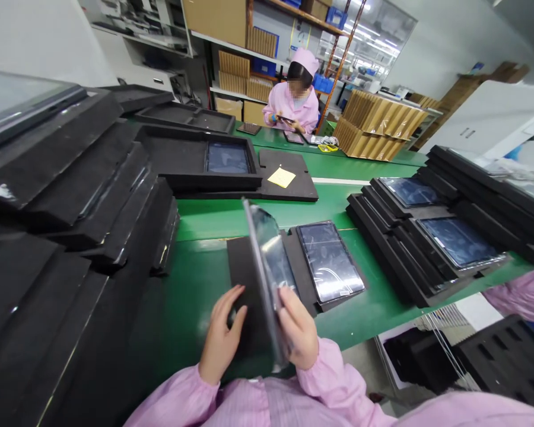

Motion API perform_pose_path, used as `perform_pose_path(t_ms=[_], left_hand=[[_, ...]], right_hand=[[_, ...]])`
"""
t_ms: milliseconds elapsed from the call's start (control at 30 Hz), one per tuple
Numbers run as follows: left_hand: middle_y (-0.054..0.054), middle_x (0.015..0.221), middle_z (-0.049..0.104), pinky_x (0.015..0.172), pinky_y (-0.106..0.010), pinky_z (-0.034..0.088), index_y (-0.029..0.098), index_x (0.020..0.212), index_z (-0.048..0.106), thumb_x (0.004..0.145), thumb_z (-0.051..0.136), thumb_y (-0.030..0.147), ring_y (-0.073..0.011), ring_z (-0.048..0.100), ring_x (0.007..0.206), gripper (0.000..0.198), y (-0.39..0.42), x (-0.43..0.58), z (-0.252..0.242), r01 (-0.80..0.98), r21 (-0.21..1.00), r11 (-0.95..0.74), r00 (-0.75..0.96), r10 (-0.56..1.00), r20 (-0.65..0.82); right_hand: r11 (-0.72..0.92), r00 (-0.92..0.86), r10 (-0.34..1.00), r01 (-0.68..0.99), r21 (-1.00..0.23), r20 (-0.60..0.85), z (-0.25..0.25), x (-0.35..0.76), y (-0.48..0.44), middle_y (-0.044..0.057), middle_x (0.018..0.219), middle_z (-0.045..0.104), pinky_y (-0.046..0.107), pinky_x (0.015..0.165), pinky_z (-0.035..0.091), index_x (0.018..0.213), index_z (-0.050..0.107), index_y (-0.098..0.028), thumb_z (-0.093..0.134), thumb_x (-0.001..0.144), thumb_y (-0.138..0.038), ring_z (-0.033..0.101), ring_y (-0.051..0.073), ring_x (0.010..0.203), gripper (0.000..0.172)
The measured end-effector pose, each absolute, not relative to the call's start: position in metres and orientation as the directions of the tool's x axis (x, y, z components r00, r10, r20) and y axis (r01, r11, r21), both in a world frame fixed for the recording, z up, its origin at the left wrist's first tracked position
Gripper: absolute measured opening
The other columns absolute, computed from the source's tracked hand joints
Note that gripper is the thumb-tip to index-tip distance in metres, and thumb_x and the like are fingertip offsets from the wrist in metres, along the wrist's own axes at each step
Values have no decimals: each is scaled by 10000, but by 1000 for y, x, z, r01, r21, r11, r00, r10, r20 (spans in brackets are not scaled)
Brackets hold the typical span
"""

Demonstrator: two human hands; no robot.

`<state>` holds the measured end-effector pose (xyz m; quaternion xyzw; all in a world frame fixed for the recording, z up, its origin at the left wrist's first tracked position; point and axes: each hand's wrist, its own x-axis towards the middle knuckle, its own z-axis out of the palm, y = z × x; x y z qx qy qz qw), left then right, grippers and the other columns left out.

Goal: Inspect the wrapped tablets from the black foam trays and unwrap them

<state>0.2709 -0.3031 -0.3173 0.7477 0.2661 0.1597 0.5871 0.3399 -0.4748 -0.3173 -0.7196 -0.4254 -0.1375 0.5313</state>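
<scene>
My right hand [297,327] grips the lower right side of a glossy tablet [270,252], which stands tilted on edge above the bench. Fingers curved and apart, my left hand [222,333] is just left of the tablet with nothing visible in it. Below lies a black foam sheet [239,261], partly hidden by the tablet. A second tablet [329,258], screen up and shiny as if under film, rests on black foam to the right.
Black foam trays [129,172] are piled high on the left. Stacked trays [391,237] with tablets stand on the right of the green bench [204,216]. A yellow note [282,177] lies on foam ahead. Across the bench a person [296,98] in pink handles a device; a pink sleeve [523,296] shows at right.
</scene>
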Motion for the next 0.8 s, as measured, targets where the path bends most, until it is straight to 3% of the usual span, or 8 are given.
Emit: perform_pose_path(t_ms=[100, 200, 300, 500, 600, 700, 800], left_hand=[[-135, 1408, 613, 1203, -505, 332, 204, 1243, 631, 838, 473, 449, -308, 476, 1390, 499, -289, 263, -338, 285, 900, -330, 753, 658, 3], [-123, 1434, 591, 1192, -477, 359, 208, 1319, 576, 840, 446, 466, -295, 495, 1373, 559, -281, 260, -351, 341, 893, -294, 736, 675, -59], [-111, 1426, 598, 1193, -460, 362, 209, 1311, 583, 830, 440, 517, -295, 509, 1361, 589, -278, 260, -354, 333, 915, -227, 735, 671, -100], [-126, 1429, 601, 1217, -463, 304, 182, 1273, 610, 823, 420, 525, -294, 484, 1386, 597, -275, 261, -346, 357, 899, -254, 764, 633, -125], [-98, 1456, 582, 1215, -495, 278, 228, 1272, 612, 845, 412, 503, -291, 454, 1409, 546, -277, 263, -344, 376, 884, -278, 768, 627, -129], [-102, 1499, 538, 1215, -514, 255, 233, 1284, 611, 884, 370, 507, -296, 390, 1454, 542, -280, 263, -347, 413, 860, -301, 770, 620, -153], [-108, 1537, 492, 1220, -509, 233, 228, 1310, 591, 914, 330, 523, -289, 323, 1494, 558, -280, 263, -353, 447, 835, -321, 771, 612, -178]], right_hand=[[-152, 297, 707, 950, -273, 642, -313, 345, -466, 136, 1379, 637, 526, 1061, 512, 1296, 634, -296, 514, 993, -178, 573, 283, 1309, 346], [-215, 225, 804, 973, -83, 551, -318, 346, -456, 116, 1297, 698, 466, 1018, 556, 1247, 663, -304, 506, 1001, -143, 625, 253, 1253, 334], [-209, 224, 816, 974, -90, 533, -318, 345, -454, 117, 1328, 678, 447, 1016, 560, 1262, 665, -308, 520, 994, -131, 621, 251, 1260, 353], [-215, 369, 637, 928, -303, 677, -292, 354, -475, 145, 1407, 608, 420, 1008, 569, 1296, 654, -272, 423, 969, -77, 604, 246, 1274, 446], [-244, 360, 637, 933, -265, 681, -291, 358, -478, 143, 1372, 638, 415, 1008, 569, 1258, 683, -268, 450, 982, -90, 612, 250, 1267, 403], [-260, 313, 738, 950, -176, 598, -303, 356, -472, 117, 1304, 692, 400, 1017, 561, 1189, 721, -274, 528, 981, -133, 643, 250, 1232, 317], [-228, 257, 840, 966, -119, 478, -318, 351, -463, 47, 1311, 696, 369, 1041, 536, 1168, 724, -322, 648, 879, -142, 642, 228, 1229, 349]])
